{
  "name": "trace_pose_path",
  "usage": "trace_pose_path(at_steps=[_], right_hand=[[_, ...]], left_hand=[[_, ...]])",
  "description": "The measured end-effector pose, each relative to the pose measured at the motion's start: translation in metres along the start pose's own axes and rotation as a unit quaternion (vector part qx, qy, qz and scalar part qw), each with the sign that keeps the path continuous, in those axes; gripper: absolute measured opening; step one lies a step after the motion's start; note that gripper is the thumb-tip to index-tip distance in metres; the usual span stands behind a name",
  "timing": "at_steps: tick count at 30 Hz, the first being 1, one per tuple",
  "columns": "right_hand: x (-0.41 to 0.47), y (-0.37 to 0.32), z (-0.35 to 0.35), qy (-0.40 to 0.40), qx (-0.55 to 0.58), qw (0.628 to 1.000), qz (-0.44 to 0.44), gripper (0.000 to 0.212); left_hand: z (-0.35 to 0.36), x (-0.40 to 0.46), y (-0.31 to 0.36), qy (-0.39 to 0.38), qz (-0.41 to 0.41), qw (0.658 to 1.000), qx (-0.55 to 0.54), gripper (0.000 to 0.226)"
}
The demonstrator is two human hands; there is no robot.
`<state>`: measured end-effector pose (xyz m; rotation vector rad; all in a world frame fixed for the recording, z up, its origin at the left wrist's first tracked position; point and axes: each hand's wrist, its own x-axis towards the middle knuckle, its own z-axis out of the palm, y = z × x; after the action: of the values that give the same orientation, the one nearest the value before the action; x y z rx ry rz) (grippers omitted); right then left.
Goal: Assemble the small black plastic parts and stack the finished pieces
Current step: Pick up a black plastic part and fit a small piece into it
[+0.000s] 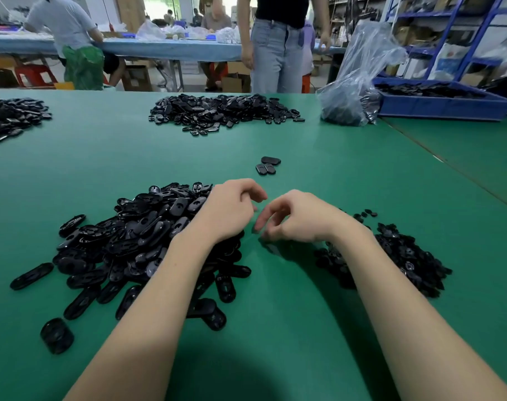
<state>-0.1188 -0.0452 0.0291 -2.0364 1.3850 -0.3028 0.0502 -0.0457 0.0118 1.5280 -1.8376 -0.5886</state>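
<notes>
Both forearms reached in from the near edge over the green surface (304,140). The left hand (232,209) hovered above the right flank of the large heap of oval black shells (136,241), fingers loosely curled, nothing visibly held in them. The right hand (292,218) sat just beside it, fingertips bent down toward the surface; whether anything small was pinched there could not be told, the tips being blurred. The two hands were near each other but not touching. To the right of the right wrist lay a lower heap of smaller black pieces (400,256), with a few strays just beyond it. Past the hands, near the middle of the surface, three finished pieces (268,165) lay together, one resting across the far ends of the other two. Farther back lay another broad pile of black parts (223,110), and a further pile (11,117) at the far left edge. At the far right stood a crumpled clear plastic bag (356,82) holding dark parts, touching a blue bin (443,107) also filled with them. A person in jeans (276,53) stood at the far edge of the surface; others worked at a blue-topped bench (165,49) behind. Blue shelving (455,33) stood at the right.
</notes>
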Motion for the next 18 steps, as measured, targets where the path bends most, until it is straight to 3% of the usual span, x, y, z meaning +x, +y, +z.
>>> trace_pose_path(at_steps=[4,9,18], right_hand=[[-0.006,-0.015,0.002,-0.033,-0.055,0.998,-0.011,0.020],[-0.007,-0.029,0.010,-0.100,-0.100,0.990,-0.008,0.034],[-0.003,-0.025,0.010,-0.088,-0.098,0.991,-0.013,0.019]], left_hand=[[-0.003,0.000,0.001,-0.005,-0.033,0.995,-0.096,0.038],[-0.008,-0.003,0.004,-0.019,-0.034,0.994,-0.104,0.029],[-0.010,-0.008,0.008,-0.020,-0.022,0.998,-0.061,0.019]])
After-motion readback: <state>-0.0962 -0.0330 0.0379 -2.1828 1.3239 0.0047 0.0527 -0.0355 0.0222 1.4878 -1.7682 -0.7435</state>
